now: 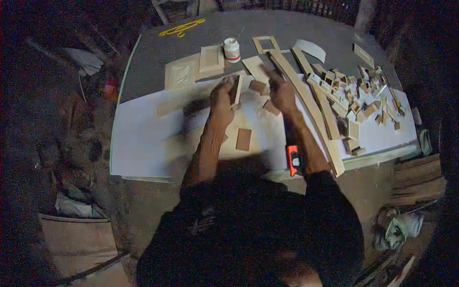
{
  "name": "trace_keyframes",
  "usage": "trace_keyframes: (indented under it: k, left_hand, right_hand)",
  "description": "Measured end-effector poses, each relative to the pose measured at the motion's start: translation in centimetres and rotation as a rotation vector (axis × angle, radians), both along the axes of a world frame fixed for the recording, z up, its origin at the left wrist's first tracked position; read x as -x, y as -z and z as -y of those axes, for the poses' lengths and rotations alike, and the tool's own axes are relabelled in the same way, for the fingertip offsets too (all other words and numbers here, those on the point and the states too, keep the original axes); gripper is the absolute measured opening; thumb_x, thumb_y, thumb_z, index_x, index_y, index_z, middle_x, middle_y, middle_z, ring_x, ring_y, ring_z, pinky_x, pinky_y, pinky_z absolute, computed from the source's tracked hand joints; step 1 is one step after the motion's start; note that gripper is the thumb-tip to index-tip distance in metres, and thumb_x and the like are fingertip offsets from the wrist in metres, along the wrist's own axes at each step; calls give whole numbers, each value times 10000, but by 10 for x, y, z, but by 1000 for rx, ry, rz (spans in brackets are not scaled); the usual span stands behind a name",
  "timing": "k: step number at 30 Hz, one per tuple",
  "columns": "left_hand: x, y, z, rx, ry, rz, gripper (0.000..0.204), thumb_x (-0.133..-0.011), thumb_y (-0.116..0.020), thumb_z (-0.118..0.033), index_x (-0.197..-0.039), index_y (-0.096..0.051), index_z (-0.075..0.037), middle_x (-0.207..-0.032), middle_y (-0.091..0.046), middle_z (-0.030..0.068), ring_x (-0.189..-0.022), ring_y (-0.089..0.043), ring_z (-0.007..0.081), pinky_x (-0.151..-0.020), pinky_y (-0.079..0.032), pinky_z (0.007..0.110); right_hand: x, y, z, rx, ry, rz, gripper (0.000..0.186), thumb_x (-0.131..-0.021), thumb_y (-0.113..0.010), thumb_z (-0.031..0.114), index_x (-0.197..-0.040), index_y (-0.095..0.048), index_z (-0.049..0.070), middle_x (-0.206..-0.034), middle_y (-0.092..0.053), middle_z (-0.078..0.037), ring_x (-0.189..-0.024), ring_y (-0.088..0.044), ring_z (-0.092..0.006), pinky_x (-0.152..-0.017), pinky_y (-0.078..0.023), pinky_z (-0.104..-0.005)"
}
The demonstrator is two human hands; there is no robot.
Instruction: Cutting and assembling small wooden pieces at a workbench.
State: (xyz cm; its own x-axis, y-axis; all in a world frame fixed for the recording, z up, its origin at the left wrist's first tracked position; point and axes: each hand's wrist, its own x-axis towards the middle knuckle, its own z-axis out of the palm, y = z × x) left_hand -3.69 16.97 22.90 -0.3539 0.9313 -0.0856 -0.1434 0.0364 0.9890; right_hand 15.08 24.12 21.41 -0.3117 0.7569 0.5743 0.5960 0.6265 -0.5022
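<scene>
Grey counter (306,28): pale wood piece (239,89) grasped in my left hand (222,102), long axis pointing away; my right hand (284,96) apart, rightward, its fingers too blurred to tell.

The hanger (182,28) is yellow, the jar (232,50) white with a red band, and the handle (290,163) orange-red and black. The held piece (238,90) is pale cream along its edge, the blocks (243,139) reddish brown, the frame (211,71) and strips (308,104) pale tan, and the offcuts (353,129) a mix of cream, tan and brown. The table (296,28) is dark grey, the sheet (138,138) white, and the shirt (258,220) black with faint grey marks.
</scene>
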Motion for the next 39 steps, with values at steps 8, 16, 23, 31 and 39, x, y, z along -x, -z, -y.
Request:
trace_keyframes:
  k: [8,16,23,31,39]
  left_hand:
    - [7,11,-16,-124,-94,180,288,-881,-645,-235,-1094,-593,-47,-1065,-629,82,-973,-607,199,-742,-530,365]
    - [6,-11,4,-229,-18,-177,237,-874,-643,-166,-1039,-546,-26,-941,-590,112,-812,-630,214,-627,-566,330]
    - [10,-22,-7,-300,23,-691,226,-896,-606,-203,-1012,-607,-9,-914,-643,63,-837,-605,139,-720,-500,317]
    - [22,7,-7,-182,-141,-486,363,-981,-526,-373,-1153,-636,-72,-788,-614,29,-682,-552,129,-574,-458,293]
    - [23,18,-3,-49,87,616,307,-976,-497,-276,-1184,-602,-76,-791,-568,-21,-638,-489,76,-487,-357,220]
  right_hand:
    - [37,-8,46,646,-217,-909,478,-1009,-507,223,-1467,-429,113,-1235,-606,-30,-731,-516,-74,-630,-471,-234]
    - [43,-32,40,372,-199,-640,487,-987,-424,119,-1470,-386,71,-1347,-573,-160,-1007,-618,-219,-820,-517,-314]
    - [38,-46,38,240,-311,-352,457,-981,-444,45,-1437,-420,39,-1401,-533,-161,-1280,-522,-292,-1053,-406,-356]
    - [34,-32,53,-188,-341,-220,525,-800,-567,-27,-1309,-556,103,-920,-626,-199,-820,-630,-382,-729,-520,-428]
    - [39,-30,35,9,-164,-44,370,-746,-619,9,-1106,-606,93,-944,-643,-173,-866,-626,-404,-723,-492,-498]
